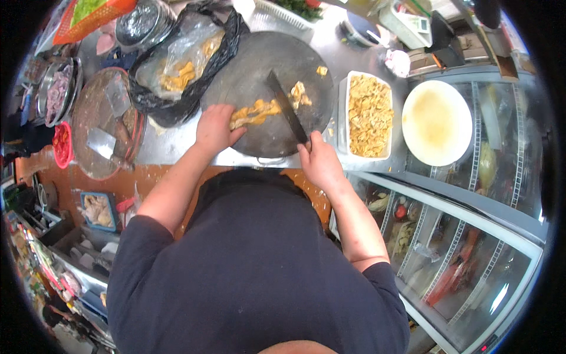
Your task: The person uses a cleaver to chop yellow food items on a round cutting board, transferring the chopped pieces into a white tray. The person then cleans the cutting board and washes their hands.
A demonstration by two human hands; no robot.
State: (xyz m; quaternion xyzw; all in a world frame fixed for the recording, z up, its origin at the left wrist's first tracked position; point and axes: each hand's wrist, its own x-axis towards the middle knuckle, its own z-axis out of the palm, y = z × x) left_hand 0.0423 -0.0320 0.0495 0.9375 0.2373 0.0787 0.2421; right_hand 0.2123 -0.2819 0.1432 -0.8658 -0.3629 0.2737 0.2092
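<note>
A round dark chopping board (265, 57) lies before me on the metal counter. Across it stretches a strip of yellowish-brown food (256, 113), perhaps tripe or skin. My left hand (216, 126) rests on the strip's left end, fingers pressing it to the board. In my right hand (321, 159) is the handle of a dark-bladed cleaver (286, 106). Its blade crosses the strip's right end, tip pointing away from me. Cut pieces (300, 94) sit just right of the blade, and a small yellow scrap (322, 70) lies farther off.
A white tub (370, 115) of cut yellow pieces and a round white lid or plate (437, 123) stand on the right. At left are a black plastic bag (185, 104) with more strips and a second round board (90, 117) bearing two cleavers. A glass-doored refrigerator (446, 248) is lower right.
</note>
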